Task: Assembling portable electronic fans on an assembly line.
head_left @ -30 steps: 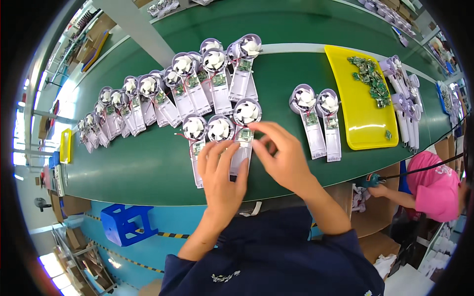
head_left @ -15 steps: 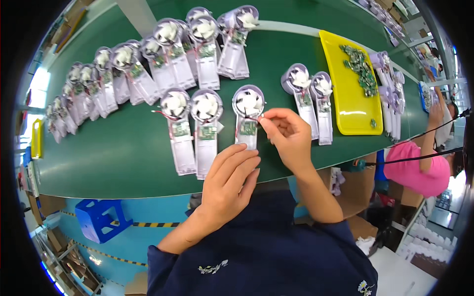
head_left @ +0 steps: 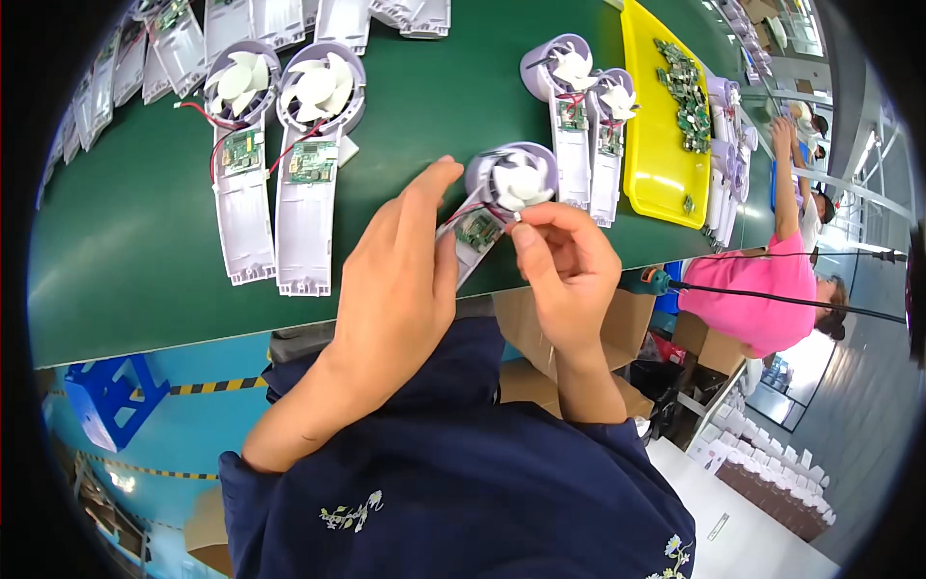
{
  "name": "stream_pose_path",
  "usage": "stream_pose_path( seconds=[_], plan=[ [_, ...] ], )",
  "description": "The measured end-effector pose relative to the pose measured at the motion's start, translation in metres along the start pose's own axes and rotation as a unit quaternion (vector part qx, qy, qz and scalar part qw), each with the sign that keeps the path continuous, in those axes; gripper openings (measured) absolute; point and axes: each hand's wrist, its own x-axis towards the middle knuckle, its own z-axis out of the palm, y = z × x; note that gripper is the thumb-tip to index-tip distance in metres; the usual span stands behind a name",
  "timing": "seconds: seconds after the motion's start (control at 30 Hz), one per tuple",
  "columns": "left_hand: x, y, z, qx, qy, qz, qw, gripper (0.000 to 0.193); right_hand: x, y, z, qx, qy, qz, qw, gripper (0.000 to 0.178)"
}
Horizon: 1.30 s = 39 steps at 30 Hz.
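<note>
A small fan unit [head_left: 519, 181] with a lilac ring, white blades and an open handle shell lies tilted before me, its lower end toward me. Inside the shell sits a green circuit board [head_left: 476, 230], with red and dark wires running toward the fan. My right hand [head_left: 569, 265] pinches the small white wire connector [head_left: 515, 218] between thumb and index finger at the ring's lower edge. Close along the shell's left side is my left hand [head_left: 397, 261], fingers stretched out and thumb beside the shell; any contact is partly hidden.
Two similar fan units [head_left: 307, 174] lie to the left, two more [head_left: 573, 135] to the right. More half-shells [head_left: 280, 21] line the far left. A yellow tray [head_left: 666, 198] holds several circuit boards [head_left: 687, 101]. A person in pink [head_left: 757, 299] works at the right; a blue stool [head_left: 111, 396] stands below the table.
My view has come closer and shifted. The fan unit has turned, its lower end swinging left. My left hand has moved up from the shell's lower end to its left side; the right still pinches the connector.
</note>
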Motion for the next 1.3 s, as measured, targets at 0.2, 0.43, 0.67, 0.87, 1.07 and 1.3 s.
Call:
stream_pose_path(
  seconds=[0.2,0.43,0.67,0.87,1.07,1.3],
  plan=[
    [0.004,0.006,-0.001,0.066,-0.018,0.03,0.997,0.059,0.022,-0.013,-0.013,-0.386,-0.047,-0.283,0.877,0.025],
    [0.011,-0.001,-0.006,0.071,-0.065,0.038,0.995,0.059,0.058,-0.032,-0.025,-0.496,-0.198,-0.359,0.766,0.023],
    [0.015,-0.002,-0.006,0.045,-0.062,0.048,0.996,0.049,0.067,-0.044,-0.01,-0.542,-0.281,-0.349,0.711,0.022],
    [0.018,-0.01,-0.009,0.029,-0.097,0.028,0.995,0.053,0.075,-0.048,-0.009,-0.571,-0.313,-0.344,0.677,0.021],
    [0.018,-0.012,-0.008,0.024,-0.097,0.027,0.995,0.05,0.077,-0.053,-0.003,-0.572,-0.321,-0.323,0.682,0.026],
    [0.017,-0.013,-0.009,0.037,-0.099,0.027,0.994,0.049,0.075,-0.063,0.006,-0.626,-0.354,-0.295,0.629,0.025]
  ],
)
